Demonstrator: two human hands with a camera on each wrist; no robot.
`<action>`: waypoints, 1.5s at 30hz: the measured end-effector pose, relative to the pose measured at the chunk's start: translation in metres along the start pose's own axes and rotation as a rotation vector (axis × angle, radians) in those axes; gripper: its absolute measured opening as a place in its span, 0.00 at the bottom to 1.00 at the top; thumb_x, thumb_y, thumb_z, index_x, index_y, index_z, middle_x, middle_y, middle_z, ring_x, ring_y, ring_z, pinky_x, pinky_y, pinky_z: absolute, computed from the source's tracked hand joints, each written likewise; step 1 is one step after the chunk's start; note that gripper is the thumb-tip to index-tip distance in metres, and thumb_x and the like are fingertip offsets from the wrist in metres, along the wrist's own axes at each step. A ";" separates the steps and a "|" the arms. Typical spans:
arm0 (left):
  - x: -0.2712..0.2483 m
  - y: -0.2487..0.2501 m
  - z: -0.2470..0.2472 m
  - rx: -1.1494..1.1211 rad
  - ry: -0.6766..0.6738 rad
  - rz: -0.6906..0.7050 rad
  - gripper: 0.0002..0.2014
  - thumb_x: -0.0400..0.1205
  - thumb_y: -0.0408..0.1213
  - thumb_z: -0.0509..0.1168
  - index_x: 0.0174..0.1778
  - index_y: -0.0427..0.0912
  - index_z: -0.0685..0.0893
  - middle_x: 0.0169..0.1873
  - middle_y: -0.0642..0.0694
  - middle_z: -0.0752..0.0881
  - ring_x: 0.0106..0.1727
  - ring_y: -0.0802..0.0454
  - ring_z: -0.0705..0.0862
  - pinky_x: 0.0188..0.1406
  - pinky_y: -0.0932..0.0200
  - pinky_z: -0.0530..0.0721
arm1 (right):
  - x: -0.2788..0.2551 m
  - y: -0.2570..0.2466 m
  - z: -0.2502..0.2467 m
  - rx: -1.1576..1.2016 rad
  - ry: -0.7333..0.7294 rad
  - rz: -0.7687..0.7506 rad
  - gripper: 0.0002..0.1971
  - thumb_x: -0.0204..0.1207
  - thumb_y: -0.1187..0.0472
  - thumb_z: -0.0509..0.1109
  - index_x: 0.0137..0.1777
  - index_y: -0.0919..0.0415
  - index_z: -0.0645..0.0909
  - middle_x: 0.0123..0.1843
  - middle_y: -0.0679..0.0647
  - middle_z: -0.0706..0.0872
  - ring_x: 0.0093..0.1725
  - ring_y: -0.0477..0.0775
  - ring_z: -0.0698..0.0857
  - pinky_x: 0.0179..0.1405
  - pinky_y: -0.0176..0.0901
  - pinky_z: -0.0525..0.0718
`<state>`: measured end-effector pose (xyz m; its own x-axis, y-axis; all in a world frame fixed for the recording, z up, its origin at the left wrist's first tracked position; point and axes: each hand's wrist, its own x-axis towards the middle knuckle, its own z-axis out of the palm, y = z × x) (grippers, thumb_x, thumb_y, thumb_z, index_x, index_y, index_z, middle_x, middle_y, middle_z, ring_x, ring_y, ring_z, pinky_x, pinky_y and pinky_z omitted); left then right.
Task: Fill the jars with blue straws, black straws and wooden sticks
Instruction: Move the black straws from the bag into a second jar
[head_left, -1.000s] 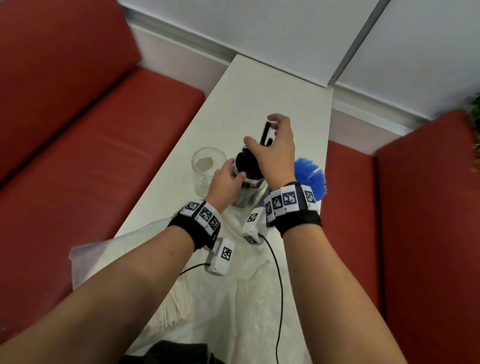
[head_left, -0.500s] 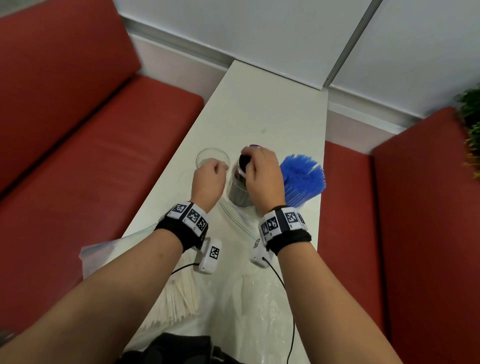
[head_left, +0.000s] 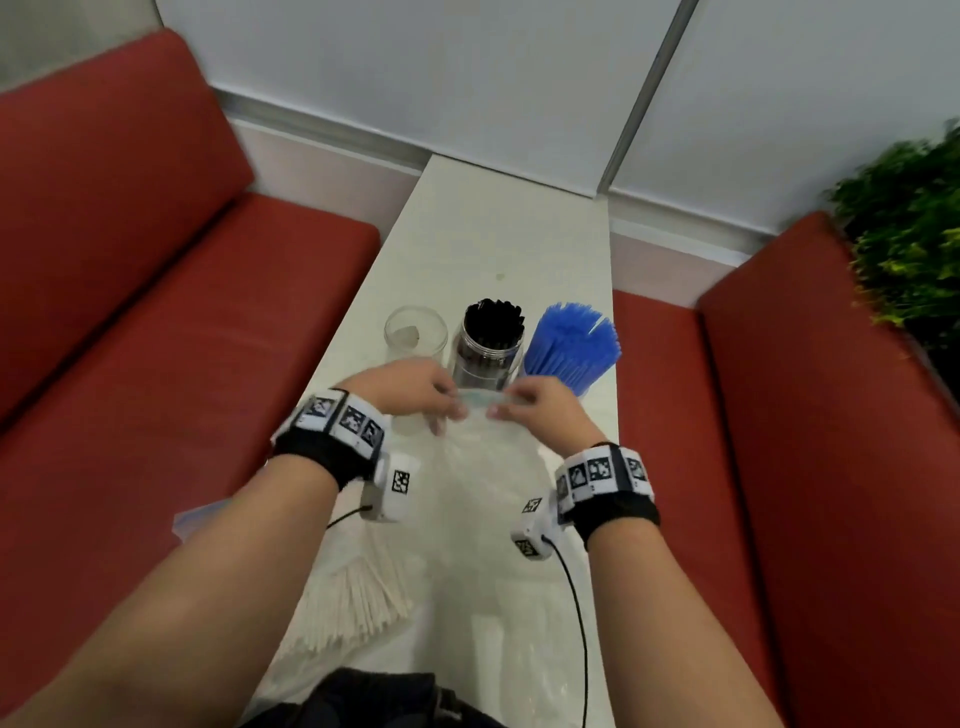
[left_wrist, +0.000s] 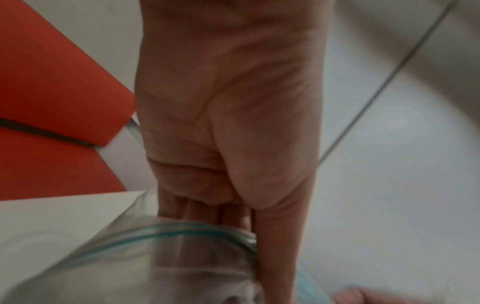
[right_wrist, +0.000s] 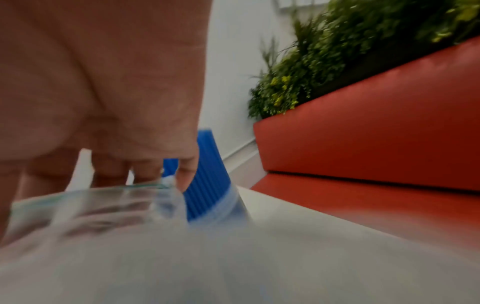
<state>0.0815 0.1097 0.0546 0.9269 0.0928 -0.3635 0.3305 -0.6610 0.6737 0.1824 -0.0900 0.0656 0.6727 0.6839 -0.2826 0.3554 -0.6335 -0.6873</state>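
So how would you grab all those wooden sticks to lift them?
Probably around the narrow end of the wooden sticks, where they bunch together, coming from above. They lie flat near the table's left edge and fan out toward the person, so the tight end should fit one hand best. They look to be inside a clear bag, so it may need opening first.

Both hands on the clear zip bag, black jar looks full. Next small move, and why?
Probably lift the empty zip bag aside. Left hand and right hand both pinch its rim; black straws and blue straws are jarred, while the third jar lacks the wooden sticks lying near the table's front.
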 end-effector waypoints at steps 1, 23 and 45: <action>-0.008 0.007 -0.015 -0.105 0.026 0.041 0.14 0.78 0.51 0.73 0.37 0.44 0.85 0.30 0.48 0.90 0.31 0.59 0.88 0.30 0.69 0.73 | -0.002 -0.005 -0.013 0.035 0.137 -0.025 0.15 0.75 0.50 0.80 0.58 0.53 0.85 0.56 0.51 0.87 0.58 0.55 0.84 0.59 0.51 0.80; -0.064 0.041 -0.054 -0.832 0.711 0.376 0.10 0.86 0.47 0.65 0.43 0.50 0.89 0.21 0.49 0.81 0.14 0.56 0.68 0.13 0.68 0.62 | -0.062 0.001 -0.048 0.680 0.997 0.021 0.25 0.80 0.38 0.71 0.30 0.54 0.72 0.18 0.40 0.74 0.17 0.38 0.71 0.16 0.30 0.69; -0.048 0.095 -0.020 -0.544 0.818 0.122 0.23 0.80 0.59 0.69 0.29 0.43 0.86 0.10 0.51 0.73 0.12 0.54 0.70 0.14 0.67 0.69 | -0.077 0.055 -0.075 0.282 0.932 0.213 0.27 0.80 0.30 0.64 0.46 0.58 0.76 0.37 0.52 0.83 0.42 0.62 0.83 0.33 0.49 0.73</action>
<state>0.0723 0.0570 0.1487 0.7300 0.6676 0.1465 0.0712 -0.2875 0.9551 0.1988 -0.2050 0.1001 0.9883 -0.0678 0.1363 0.0819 -0.5181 -0.8514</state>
